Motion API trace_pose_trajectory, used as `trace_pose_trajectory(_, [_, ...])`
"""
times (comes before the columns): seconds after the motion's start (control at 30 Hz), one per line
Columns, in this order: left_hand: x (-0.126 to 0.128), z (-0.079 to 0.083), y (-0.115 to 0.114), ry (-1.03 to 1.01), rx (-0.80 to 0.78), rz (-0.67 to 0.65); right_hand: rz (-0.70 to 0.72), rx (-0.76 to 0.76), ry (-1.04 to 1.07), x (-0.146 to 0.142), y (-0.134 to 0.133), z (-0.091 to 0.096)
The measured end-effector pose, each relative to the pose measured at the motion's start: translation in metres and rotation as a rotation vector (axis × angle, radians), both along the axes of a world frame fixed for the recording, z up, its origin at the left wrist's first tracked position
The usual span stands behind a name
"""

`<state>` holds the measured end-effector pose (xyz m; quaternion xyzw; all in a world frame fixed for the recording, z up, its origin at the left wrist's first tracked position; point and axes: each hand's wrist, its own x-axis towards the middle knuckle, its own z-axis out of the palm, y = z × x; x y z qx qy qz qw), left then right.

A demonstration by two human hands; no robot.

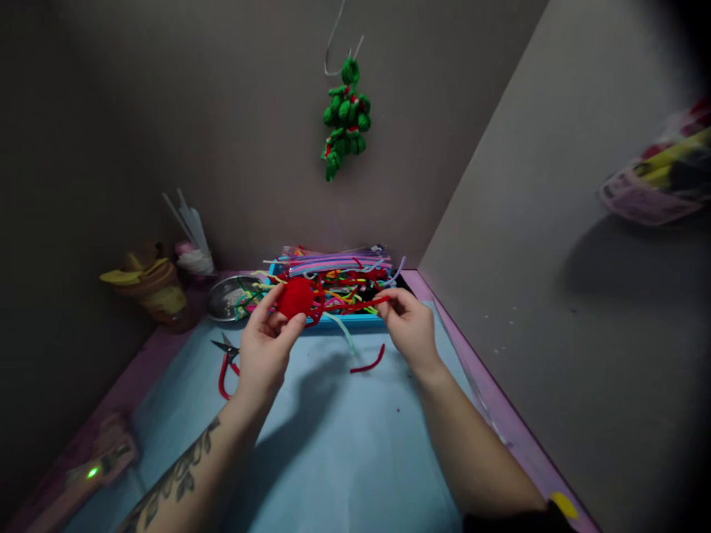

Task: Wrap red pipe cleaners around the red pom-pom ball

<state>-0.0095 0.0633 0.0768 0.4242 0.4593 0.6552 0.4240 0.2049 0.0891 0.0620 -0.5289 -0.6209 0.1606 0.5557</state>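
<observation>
Grey walls meet behind a pink-edged bench (436,296) topped with a pale blue sheet (355,451). Just left of the frame's centre is the round red piece (297,297), with thin red loops at its right side. The left hand (269,329) grips it between thumb and fingers; the right hand (408,322) pinches the far end of a red strand (358,304) stretched towards it. Holding the round piece steady and the strand lightly taut, without crushing the fuzz, should probably keep the shaping even; whether the strand is fastened at the piece I cannot tell. A short red offcut (369,364) lies below the strand, and red-handled scissors (226,370) rest at centre left, near enough for trimming. Behind the hands, a blue tray (338,323) holds tangled coloured stems (344,281).
</observation>
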Motion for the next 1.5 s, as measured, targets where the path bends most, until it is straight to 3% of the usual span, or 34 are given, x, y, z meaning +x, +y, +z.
trace_pose_trajectory(0.17, [0.003,0.001,-0.001,-0.074,-0.102,-0.086,0.020,0.227,0.085,-0.012,-0.016,0.004])
trace_pose_trajectory(0.27, [0.003,0.000,-0.001,-0.091,-0.091,-0.119,0.068,0.254,0.048,-0.015,-0.020,0.004])
trace_pose_trajectory(0.37, [0.002,0.000,-0.001,-0.110,-0.092,-0.157,0.169,0.168,0.092,-0.014,-0.018,0.002])
trace_pose_trajectory(0.53, [0.001,-0.001,-0.002,-0.129,-0.152,-0.289,0.450,-0.089,0.483,-0.017,-0.007,-0.002])
trace_pose_trajectory(0.63, [0.001,-0.004,-0.003,-0.143,-0.175,-0.365,0.528,-0.262,0.589,-0.025,-0.009,0.002])
trace_pose_trajectory(0.7, [0.001,-0.005,-0.003,-0.159,-0.178,-0.401,0.527,-0.353,0.563,-0.030,-0.015,0.008])
trace_pose_trajectory(0.8, [0.001,-0.006,-0.003,-0.183,-0.188,-0.424,0.526,-0.420,0.365,-0.036,-0.029,0.019])
trace_pose_trajectory(0.9, [0.002,-0.006,-0.002,-0.213,-0.196,-0.425,0.548,-0.423,0.178,-0.036,-0.038,0.025])
trace_pose_trajectory(1.0, [0.002,-0.004,-0.002,-0.237,-0.184,-0.379,0.577,-0.424,0.143,-0.031,-0.039,0.026])
trace_pose_trajectory(1.13, [0.003,0.000,-0.002,-0.268,-0.176,-0.278,0.542,-0.357,0.146,-0.022,-0.033,0.028])
trace_pose_trajectory(1.33, [0.004,0.000,-0.001,-0.262,-0.160,-0.240,0.293,-0.070,0.010,-0.017,-0.032,0.027])
trace_pose_trajectory(1.5, [0.004,-0.005,-0.005,-0.174,-0.139,-0.327,0.391,-0.191,0.097,-0.026,-0.032,0.021])
